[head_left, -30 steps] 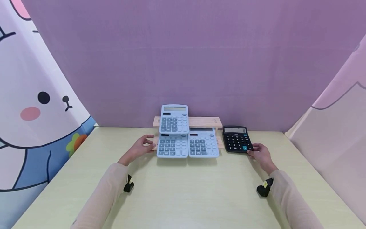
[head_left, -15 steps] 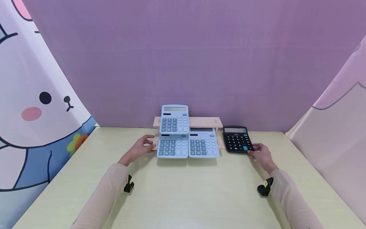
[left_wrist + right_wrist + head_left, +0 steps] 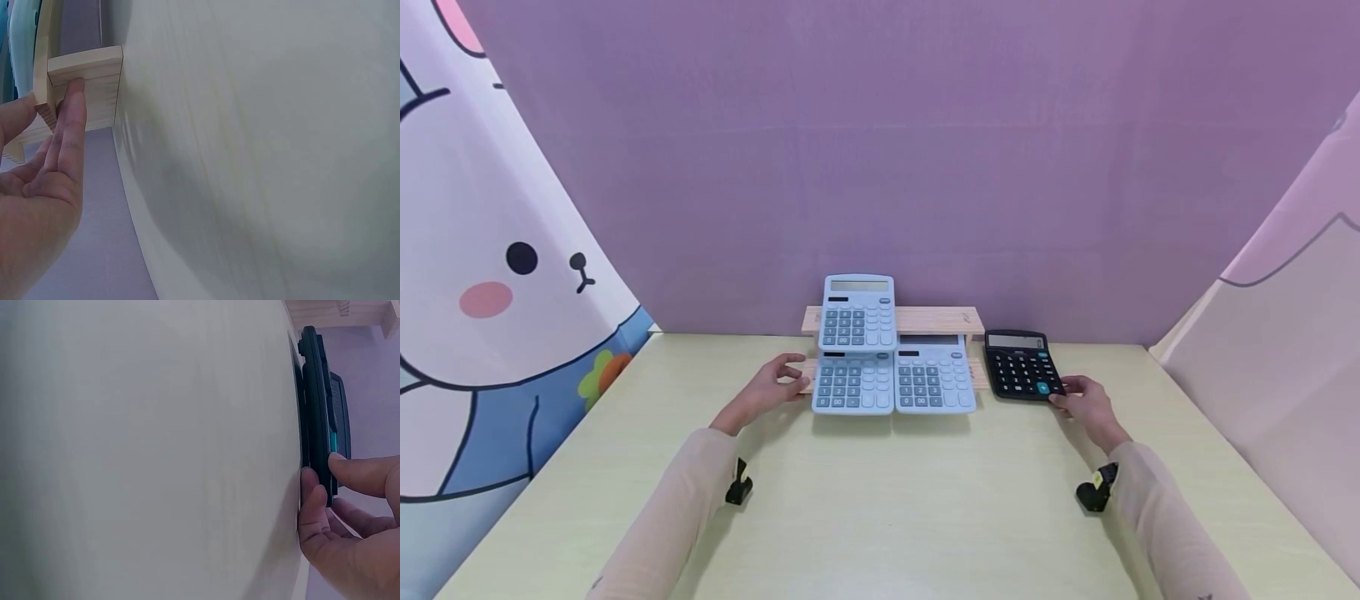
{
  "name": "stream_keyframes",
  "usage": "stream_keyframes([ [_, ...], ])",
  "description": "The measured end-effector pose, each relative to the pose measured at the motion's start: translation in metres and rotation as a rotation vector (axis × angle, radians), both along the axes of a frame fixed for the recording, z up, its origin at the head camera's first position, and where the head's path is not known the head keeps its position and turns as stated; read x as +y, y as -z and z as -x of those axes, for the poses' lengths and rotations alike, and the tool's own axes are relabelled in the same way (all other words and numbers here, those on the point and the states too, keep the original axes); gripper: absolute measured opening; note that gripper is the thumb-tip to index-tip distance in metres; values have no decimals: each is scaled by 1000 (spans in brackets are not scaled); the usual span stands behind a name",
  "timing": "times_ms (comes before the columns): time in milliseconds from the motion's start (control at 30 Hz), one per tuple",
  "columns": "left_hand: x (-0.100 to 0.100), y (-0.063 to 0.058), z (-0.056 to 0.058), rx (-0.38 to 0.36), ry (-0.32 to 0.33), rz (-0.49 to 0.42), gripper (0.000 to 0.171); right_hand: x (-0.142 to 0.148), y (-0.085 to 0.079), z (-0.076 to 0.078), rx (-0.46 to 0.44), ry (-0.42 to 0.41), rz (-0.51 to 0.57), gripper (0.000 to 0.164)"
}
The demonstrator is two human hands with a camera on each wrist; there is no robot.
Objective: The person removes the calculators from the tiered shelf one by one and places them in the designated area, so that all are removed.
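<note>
My left hand [image 3: 766,390] grips the left end of a small two-tier wooden rack [image 3: 938,319]. In the left wrist view the thumb lies on one face of its board [image 3: 42,81] and the fingers reach under the other. Three pale blue calculators lean on the rack: one on the upper tier [image 3: 857,312], two side by side below, lower left [image 3: 853,388] and lower right [image 3: 934,379]. Right of the rack, my right hand [image 3: 1088,408] pinches the lower right corner of a black calculator [image 3: 1022,364], thumb on its face, fingers beneath [image 3: 315,509].
The rack stands at the back of a pale wooden table [image 3: 887,508], close to a purple cloth wall [image 3: 895,167]. A cartoon-printed curtain [image 3: 527,333] hangs on the left, a pale one [image 3: 1285,358] on the right. Black wrist cameras sit under both sleeves.
</note>
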State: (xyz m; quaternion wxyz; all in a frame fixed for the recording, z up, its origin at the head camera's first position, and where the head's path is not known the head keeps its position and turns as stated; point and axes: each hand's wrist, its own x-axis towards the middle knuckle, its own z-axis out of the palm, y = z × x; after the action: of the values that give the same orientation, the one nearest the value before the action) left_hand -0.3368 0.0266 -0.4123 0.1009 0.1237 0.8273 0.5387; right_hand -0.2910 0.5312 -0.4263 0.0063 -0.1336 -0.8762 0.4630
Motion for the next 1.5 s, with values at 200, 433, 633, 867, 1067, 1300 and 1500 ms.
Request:
stream_keyframes([
  [200, 0, -1, -1, -3, 6, -31, 55, -1, -2, -2, -12, -1, -11, 53],
  [433, 0, -1, -1, -7, 10, -41, 57, 1, -3, -1, -13, 18, -16, 51],
  [633, 0, 0, 0, -4, 5, -35, 57, 4, -3, -2, -9, 3, 8, 51],
  [867, -1, 2, 2, 1, 13, -31, 57, 5, -6, -3, -50, 4, 22, 53],
  [1067, -1, 1, 2, 6, 10, -26, 57, 4, -13, -4, -52, -13, 34, 57],
  [1300, -1, 2, 2, 4, 10, -21, 57, -1, -22, -5, 33, -45, 61, 55],
  [1500, -2, 2, 3, 11, 21, -31, 57, -9, -30, -5, 56, -66, 70, 55],
])
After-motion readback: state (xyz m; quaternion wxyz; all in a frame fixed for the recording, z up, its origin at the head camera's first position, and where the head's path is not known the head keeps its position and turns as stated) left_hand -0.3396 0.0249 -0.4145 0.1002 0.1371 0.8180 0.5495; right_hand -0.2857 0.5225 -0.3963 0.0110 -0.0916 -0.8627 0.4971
